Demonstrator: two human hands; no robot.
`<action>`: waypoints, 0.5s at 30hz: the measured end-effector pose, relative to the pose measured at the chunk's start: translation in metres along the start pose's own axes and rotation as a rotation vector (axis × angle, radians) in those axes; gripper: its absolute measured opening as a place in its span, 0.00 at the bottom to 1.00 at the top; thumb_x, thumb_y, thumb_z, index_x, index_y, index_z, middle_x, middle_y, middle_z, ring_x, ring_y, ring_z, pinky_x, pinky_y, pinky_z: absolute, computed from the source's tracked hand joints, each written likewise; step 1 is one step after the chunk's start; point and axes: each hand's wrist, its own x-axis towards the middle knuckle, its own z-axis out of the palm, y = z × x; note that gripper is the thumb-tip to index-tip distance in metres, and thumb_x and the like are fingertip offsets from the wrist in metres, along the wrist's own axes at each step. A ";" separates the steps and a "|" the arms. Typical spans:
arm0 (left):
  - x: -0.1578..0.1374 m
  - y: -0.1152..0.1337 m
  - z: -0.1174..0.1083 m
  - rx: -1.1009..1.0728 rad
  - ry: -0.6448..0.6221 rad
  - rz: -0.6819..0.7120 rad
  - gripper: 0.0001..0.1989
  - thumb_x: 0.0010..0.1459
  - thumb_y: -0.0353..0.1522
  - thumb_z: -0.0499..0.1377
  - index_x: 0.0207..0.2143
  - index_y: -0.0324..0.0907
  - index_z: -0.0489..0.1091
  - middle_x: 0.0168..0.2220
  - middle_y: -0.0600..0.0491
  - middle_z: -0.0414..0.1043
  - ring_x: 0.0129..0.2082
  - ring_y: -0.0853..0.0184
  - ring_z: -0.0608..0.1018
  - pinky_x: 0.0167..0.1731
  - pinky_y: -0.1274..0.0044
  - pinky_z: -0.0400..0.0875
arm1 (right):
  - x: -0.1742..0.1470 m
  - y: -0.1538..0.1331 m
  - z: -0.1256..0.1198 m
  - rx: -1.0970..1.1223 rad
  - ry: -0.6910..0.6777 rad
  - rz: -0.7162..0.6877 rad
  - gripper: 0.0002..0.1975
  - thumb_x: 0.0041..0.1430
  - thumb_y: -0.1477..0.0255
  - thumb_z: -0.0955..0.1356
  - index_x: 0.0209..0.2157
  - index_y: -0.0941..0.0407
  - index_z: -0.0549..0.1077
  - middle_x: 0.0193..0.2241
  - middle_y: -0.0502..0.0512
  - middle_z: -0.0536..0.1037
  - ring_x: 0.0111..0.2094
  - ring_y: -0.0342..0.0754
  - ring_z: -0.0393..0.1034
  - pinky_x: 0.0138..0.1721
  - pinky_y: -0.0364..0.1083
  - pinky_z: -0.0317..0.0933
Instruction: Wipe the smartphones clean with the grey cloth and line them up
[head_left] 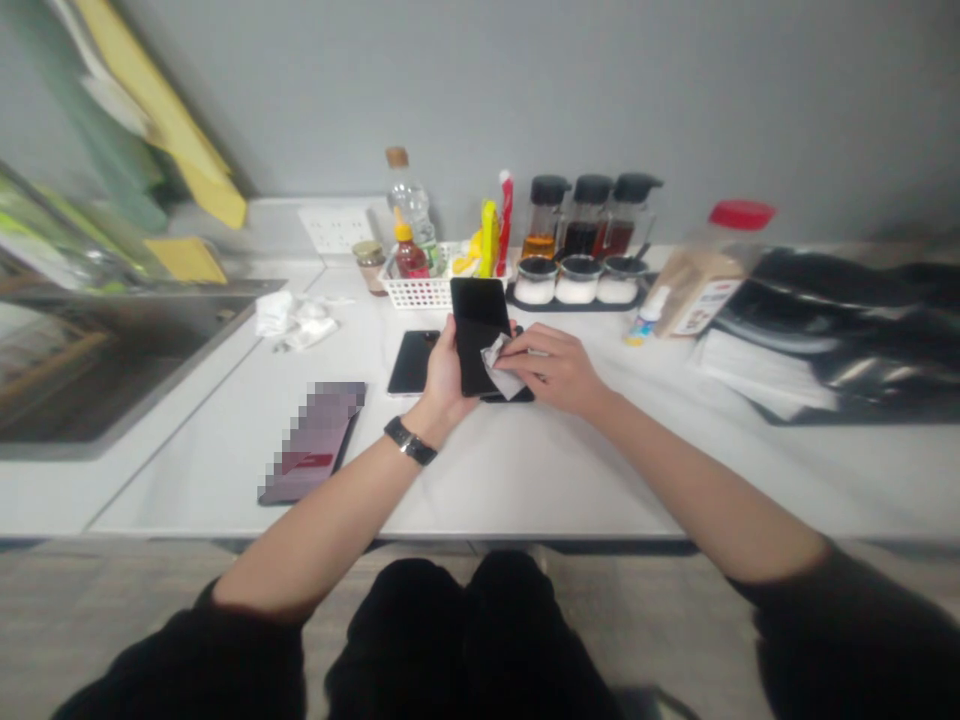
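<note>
My left hand [447,375] is wrapped round a black smartphone [478,320], held upright above the white counter with its dark screen towards me. My right hand [551,368] pinches a crumpled white tissue [504,368] against the lower right of that screen. Behind my left hand a second dark phone [411,362] lies flat on the counter. Another dark, flat object [517,396] shows partly beneath the held phone; most of it is hidden. Nearer the front left lies a purplish flat device [315,445], partly blurred out by blocks.
A white basket [420,293] with bottles and packets stands at the back. Right of it are sauce bottles [581,215] and seasoning jars [579,280]. A red-lidded container [712,270] and black plastic [847,320] sit at right. Crumpled tissues [296,320] lie near the sink [127,375].
</note>
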 end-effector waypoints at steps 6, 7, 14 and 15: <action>-0.003 -0.009 0.002 0.054 0.091 -0.025 0.21 0.79 0.40 0.51 0.43 0.37 0.80 0.32 0.52 0.82 0.30 0.67 0.82 0.45 0.75 0.80 | -0.007 0.022 -0.006 -0.089 0.139 0.145 0.15 0.72 0.76 0.67 0.44 0.45 0.86 0.40 0.53 0.87 0.42 0.51 0.79 0.43 0.54 0.72; -0.004 -0.011 0.002 0.077 0.083 -0.058 0.21 0.79 0.40 0.51 0.44 0.37 0.80 0.33 0.52 0.83 0.30 0.67 0.82 0.47 0.74 0.80 | -0.008 0.024 -0.007 -0.113 0.163 0.172 0.15 0.73 0.75 0.67 0.44 0.45 0.86 0.40 0.53 0.87 0.42 0.51 0.79 0.43 0.54 0.72; -0.006 -0.025 0.002 0.095 0.017 -0.160 0.19 0.79 0.38 0.52 0.46 0.36 0.80 0.39 0.48 0.85 0.36 0.65 0.85 0.51 0.72 0.79 | -0.005 0.022 -0.011 -0.152 0.212 0.209 0.14 0.74 0.73 0.67 0.45 0.45 0.87 0.41 0.53 0.87 0.43 0.52 0.79 0.46 0.55 0.72; -0.005 -0.025 0.001 0.070 0.021 -0.138 0.19 0.79 0.37 0.53 0.44 0.36 0.80 0.38 0.49 0.85 0.35 0.66 0.84 0.50 0.74 0.79 | -0.003 0.019 -0.009 -0.128 0.200 0.192 0.14 0.74 0.73 0.68 0.45 0.45 0.87 0.41 0.53 0.87 0.43 0.52 0.80 0.46 0.55 0.72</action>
